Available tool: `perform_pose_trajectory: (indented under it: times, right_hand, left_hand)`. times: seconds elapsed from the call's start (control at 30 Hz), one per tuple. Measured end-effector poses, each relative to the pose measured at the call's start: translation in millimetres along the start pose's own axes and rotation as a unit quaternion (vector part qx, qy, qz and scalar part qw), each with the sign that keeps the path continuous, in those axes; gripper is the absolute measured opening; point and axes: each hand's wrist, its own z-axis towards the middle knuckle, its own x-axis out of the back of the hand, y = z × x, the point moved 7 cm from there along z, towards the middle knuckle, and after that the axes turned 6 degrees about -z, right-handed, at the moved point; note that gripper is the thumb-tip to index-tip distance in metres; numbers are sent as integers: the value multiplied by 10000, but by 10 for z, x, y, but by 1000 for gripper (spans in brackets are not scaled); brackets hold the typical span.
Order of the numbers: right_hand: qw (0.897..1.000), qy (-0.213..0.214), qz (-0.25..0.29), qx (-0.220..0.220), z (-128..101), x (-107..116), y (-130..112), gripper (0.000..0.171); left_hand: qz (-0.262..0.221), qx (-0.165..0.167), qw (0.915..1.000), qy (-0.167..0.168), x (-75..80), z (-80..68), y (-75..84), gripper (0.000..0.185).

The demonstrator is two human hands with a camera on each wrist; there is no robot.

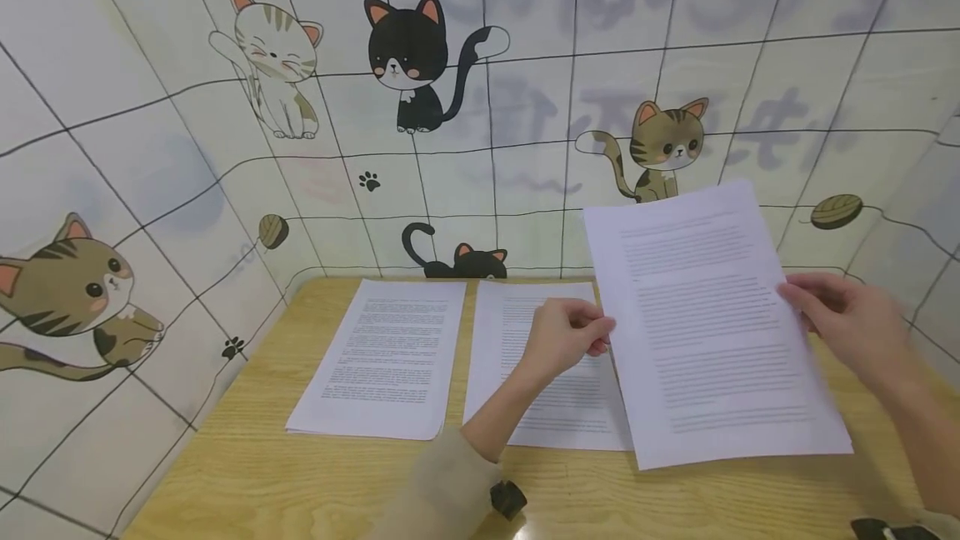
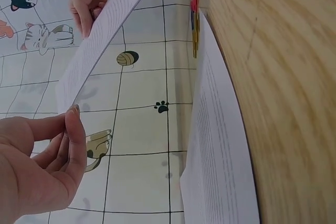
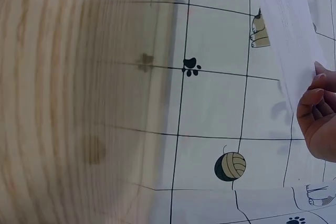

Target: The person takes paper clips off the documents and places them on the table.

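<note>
Both hands hold printed paper (image 1: 705,332) upright and slightly tilted above the right part of the table. At its left edge, the left hand (image 1: 567,330) pinches it between thumb and fingers. The right hand (image 1: 851,319) pinches the opposite edge. Whether it is one sheet or a few is hard to tell. Behind the left hand and forearm lies a middle stack of printed paper (image 1: 543,407), partly hidden. To its left lies another printed stack (image 1: 390,357). In the left wrist view, the left hand's (image 2: 44,163) thumb and fingertips meet at the paper's edge.
The wooden table (image 1: 247,473) meets a wall (image 1: 525,173) covered with cat pictures and grid lines. Thin red and yellow items (image 2: 195,22) appear by the table in the left wrist view; their kind is unclear.
</note>
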Motion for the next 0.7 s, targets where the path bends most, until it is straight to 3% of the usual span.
perform_pose_trajectory:
  times: [0.37, 0.7]
  right_hand:
    - [9967, 46, -794, -133, 93, 100, 252, 48]
    - [9898, -419, -1352, -188, 210, 51, 479, 42]
  left_hand:
    - [-346, 323, 9988, 105, -376, 163, -162, 9]
    - [-67, 743, 9966, 351, -569, 236, -290, 12]
